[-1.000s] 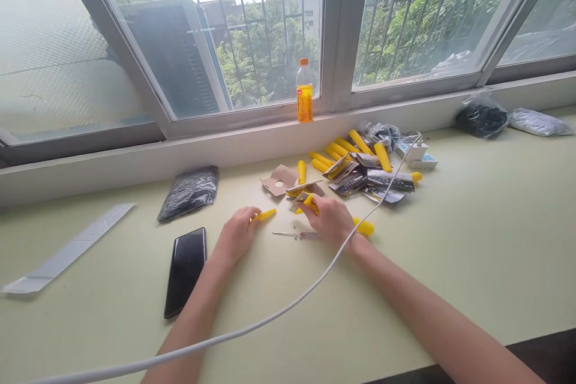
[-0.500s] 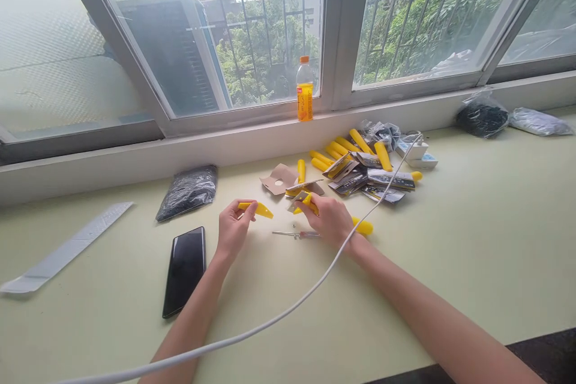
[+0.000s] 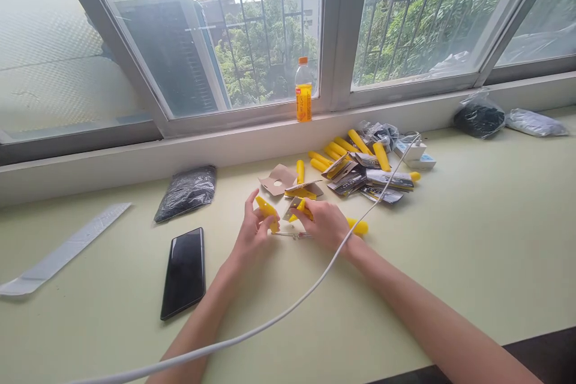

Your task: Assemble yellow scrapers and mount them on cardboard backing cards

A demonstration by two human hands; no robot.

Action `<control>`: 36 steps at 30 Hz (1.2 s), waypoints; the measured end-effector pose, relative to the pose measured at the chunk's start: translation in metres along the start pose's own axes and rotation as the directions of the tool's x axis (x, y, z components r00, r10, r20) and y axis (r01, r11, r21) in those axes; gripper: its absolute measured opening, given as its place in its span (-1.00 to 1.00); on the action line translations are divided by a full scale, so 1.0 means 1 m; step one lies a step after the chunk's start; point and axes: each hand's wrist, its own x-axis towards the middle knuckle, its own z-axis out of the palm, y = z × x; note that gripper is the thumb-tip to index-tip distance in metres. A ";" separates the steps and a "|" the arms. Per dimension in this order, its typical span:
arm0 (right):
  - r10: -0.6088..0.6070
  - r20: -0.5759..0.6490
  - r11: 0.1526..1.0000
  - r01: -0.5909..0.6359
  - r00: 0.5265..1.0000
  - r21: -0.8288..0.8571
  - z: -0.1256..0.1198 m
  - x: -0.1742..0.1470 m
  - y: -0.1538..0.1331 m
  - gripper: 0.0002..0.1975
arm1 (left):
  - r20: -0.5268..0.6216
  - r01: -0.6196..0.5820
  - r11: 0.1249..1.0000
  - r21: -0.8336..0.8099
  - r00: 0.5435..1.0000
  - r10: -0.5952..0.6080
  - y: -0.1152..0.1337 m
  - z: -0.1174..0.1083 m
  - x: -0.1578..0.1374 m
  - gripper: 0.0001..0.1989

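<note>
One flat, tapered yellow plate (image 3: 269,212), plastic in look, stands tilted in the closed grip of the left hand (image 3: 252,230). The right hand's (image 3: 327,224) grip is closed on a yellow part (image 3: 299,209) with a thin, squarish grey blade (image 3: 289,210), near the plate but apart from it. Beneath, on the smooth, pale counter (image 3: 315,336), lies a slim metal-shafted screwdriver (image 3: 283,234), partly hidden. Beyond: brown card (image 3: 270,180) with a round hole; rounded yellow handles (image 3: 360,141), piled.
</note>
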 end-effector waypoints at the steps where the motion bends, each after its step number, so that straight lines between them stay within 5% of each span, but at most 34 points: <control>1: -0.001 0.005 1.000 0.001 1.000 -0.003 0.000 0.000 0.000 -0.58 | 0.008 -0.001 1.000 0.014 1.000 0.001 -0.001 0.000 0.000 -0.38; 4: -0.009 0.037 1.000 0.009 0.999 0.000 0.000 0.000 -0.001 -0.59 | 0.004 -0.024 0.999 0.047 1.000 0.023 -0.001 0.001 -0.001 -0.72; 6: -0.019 0.069 1.000 0.019 0.997 0.007 0.000 0.001 -0.002 -0.63 | -0.018 -0.065 0.994 0.091 0.998 0.067 -0.001 0.003 -0.002 -0.78; 15: -0.071 0.114 0.997 0.070 0.991 0.012 0.000 0.002 0.002 -0.75 | -0.094 -0.198 0.943 0.268 0.969 0.230 -0.004 0.013 -0.001 -0.81; 22: -0.082 0.159 0.996 0.084 0.984 -0.006 -0.003 0.003 -0.002 -0.74 | -0.051 -0.074 0.995 0.072 0.996 0.078 -0.008 0.014 0.001 -0.67; 28: -0.133 0.133 0.991 0.133 0.982 0.012 -0.003 0.001 -0.002 -0.84 | -0.073 -0.121 0.970 0.210 0.988 0.138 -0.009 0.015 -0.001 -0.70; 36: -0.115 0.125 0.993 0.114 0.985 0.012 -0.004 0.002 -0.010 -0.59 | -0.059 -0.226 0.933 0.280 0.966 0.251 -0.008 0.014 -0.002 -0.73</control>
